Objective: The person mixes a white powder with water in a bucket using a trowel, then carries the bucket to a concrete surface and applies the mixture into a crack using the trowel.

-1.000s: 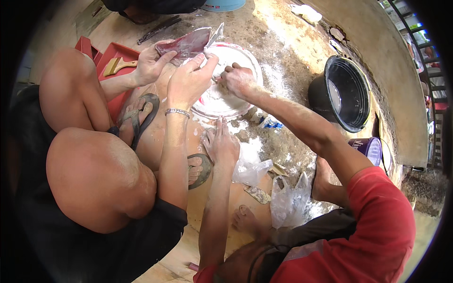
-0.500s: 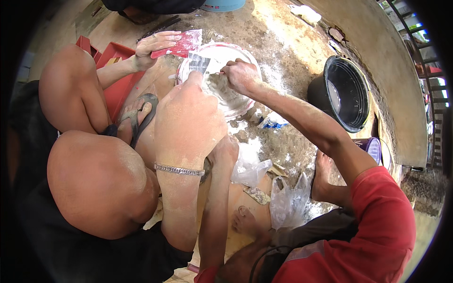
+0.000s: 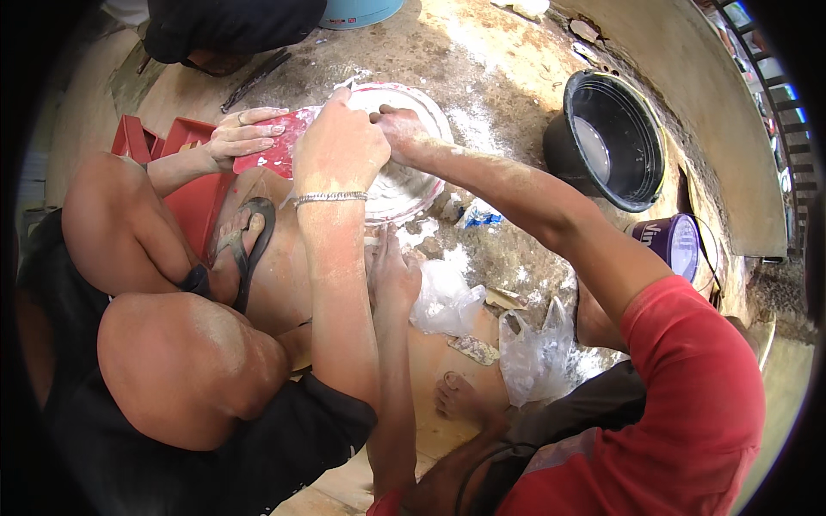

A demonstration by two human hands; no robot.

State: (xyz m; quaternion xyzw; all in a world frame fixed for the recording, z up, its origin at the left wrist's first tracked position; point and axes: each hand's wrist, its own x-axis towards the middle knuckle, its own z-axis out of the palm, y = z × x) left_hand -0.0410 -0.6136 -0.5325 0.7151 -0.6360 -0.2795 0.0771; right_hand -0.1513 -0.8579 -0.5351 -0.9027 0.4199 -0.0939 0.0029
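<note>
My left hand [image 3: 245, 138] grips a red plastic spreader [image 3: 284, 144] smeared with white paste, at the left side of a round white tub lid or basin [image 3: 437, 116] with paste in it. Over the tub's left part is my right hand [image 3: 342, 155], with a bracelet on the wrist. Its fingers are closed round a putty knife; the blade is mostly hidden, and some white paste shows beyond the fingertips. A co-worker's hand [image 3: 401, 133] works in the tub from the right. Their other hand [image 3: 396, 273] is at the tub's near edge.
A black bucket [image 3: 607, 142] lies tilted at the right, with a purple pail [image 3: 667, 241] nearer. Plastic bags [image 3: 538, 348] and spilled white powder lie on the floor. Red trays [image 3: 194, 206] are at my left. A blue bucket [image 3: 361, 10] and a dark-clothed person [image 3: 232, 30] are at the back.
My left hand and the spreader have moved down and left. My right hand has moved up over the tub, its knife blade turning out of sight. The co-worker's lower hand now reaches the tub's edge.
</note>
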